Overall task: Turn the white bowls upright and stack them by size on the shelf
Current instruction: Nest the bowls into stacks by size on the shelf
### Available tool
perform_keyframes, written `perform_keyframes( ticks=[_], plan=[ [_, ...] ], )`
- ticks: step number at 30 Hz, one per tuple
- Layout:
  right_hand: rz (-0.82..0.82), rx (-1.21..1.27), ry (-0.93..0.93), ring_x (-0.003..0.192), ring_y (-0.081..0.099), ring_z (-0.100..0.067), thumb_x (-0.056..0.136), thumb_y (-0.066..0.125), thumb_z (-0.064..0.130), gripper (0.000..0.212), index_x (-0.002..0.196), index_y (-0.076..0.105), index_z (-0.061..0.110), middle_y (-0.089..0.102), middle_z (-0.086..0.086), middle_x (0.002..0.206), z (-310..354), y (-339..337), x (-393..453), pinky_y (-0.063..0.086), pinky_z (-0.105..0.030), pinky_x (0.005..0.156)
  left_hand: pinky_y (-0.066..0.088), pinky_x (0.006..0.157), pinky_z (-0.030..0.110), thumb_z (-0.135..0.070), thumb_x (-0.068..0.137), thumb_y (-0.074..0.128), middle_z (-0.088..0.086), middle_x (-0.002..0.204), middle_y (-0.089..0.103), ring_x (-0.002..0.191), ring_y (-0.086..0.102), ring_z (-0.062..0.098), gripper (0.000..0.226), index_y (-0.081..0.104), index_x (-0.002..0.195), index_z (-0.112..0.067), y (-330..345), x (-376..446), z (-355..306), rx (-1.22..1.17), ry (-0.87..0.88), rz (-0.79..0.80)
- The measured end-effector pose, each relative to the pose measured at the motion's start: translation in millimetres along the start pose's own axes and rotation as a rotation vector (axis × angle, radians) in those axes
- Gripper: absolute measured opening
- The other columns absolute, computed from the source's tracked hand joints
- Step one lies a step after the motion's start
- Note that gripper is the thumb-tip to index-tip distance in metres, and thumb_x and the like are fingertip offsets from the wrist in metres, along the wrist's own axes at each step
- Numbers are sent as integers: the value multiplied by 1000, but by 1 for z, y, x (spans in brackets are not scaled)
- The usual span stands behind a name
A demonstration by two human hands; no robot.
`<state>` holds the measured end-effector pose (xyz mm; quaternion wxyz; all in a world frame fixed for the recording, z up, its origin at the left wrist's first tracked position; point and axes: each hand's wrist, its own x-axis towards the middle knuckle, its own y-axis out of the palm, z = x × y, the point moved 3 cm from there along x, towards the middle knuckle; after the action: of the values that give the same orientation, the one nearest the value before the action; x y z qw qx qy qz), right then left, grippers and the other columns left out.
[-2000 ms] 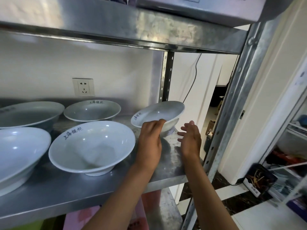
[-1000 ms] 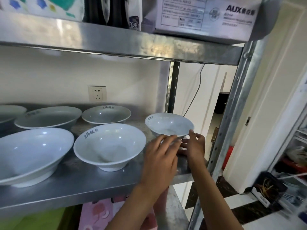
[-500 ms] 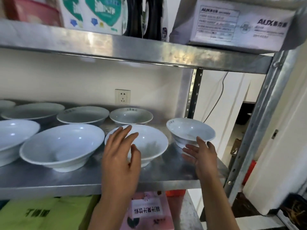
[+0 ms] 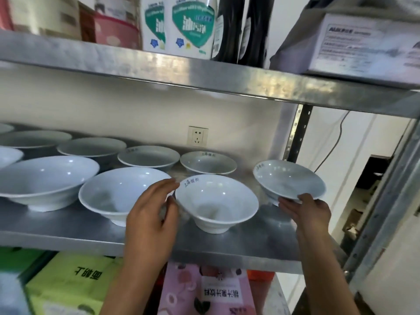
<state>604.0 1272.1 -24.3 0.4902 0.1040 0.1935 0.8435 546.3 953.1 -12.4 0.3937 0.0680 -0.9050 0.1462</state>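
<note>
1. On the steel shelf [image 4: 68, 233], white bowls are seen standing upright in two rows, none of them stacked.
2. Along the front row, a middle bowl [image 4: 217, 202] with blue characters printed inside its rim is flanked by a plain bowl [image 4: 118, 196] on its left and a small bowl [image 4: 288, 179] at the right end.
3. A larger bowl [image 4: 45, 180] is set further left, and shallower bowls [image 4: 148, 155] are lined up behind, near the wall.
4. All the bowls are glossy, flared from a narrow foot to a wide rim; light spots are reflected on their inner walls.
5. The small bowl is seen tilted toward the camera, its near rim lower than its far rim.
6. The right hand [image 4: 305, 210] is placed under that near rim, with a fingertip laid on the edge; its grip is narrow and closed on the small bowl.
7. The left hand [image 4: 151, 214] is held between the plain bowl and the middle bowl, its fingers curved beside the printed rim; whether the rim is actually touched cannot be told, and its grip is loose and wide.
8. A wall socket [image 4: 197, 137] is seen behind the back row.
9. Cleaner bottles [image 4: 193, 26] and a cardboard box [image 4: 363, 42] are stored on the upper shelf [image 4: 204, 73].
10. Coloured packages [image 4: 68, 283] are kept below.
</note>
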Motion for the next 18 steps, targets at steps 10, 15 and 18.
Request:
perform_keyframes(
  ticks=[10, 15, 18],
  plan=[
    [394, 106, 148, 65, 73, -34, 96, 47, 1, 7, 92, 50, -3, 59, -35, 95, 25, 90, 11, 61, -35, 58, 44, 62, 8, -2, 91, 55, -22, 113, 61, 92, 59, -4, 36, 64, 105, -34, -28, 11, 15, -54, -86, -95],
    [475, 47, 238, 64, 73, -35, 95, 49, 1, 9, 86, 49, -1, 64, -35, 86, 0, 133, 14, 59, -33, 53, 44, 63, 9, -1, 90, 56, -18, 109, 63, 88, 60, 8, 36, 65, 103, -33, -40, 0, 32, -14, -86, -166],
    [511, -3, 232, 64, 72, -35, 98, 47, 3, 9, 90, 48, 0, 64, -37, 86, -7, 150, 22, 59, -33, 52, 40, 72, 4, 5, 88, 57, -5, 107, 65, 91, 59, 15, 36, 67, 104, -26, -45, -7, 39, 35, -76, -176]
  ],
)
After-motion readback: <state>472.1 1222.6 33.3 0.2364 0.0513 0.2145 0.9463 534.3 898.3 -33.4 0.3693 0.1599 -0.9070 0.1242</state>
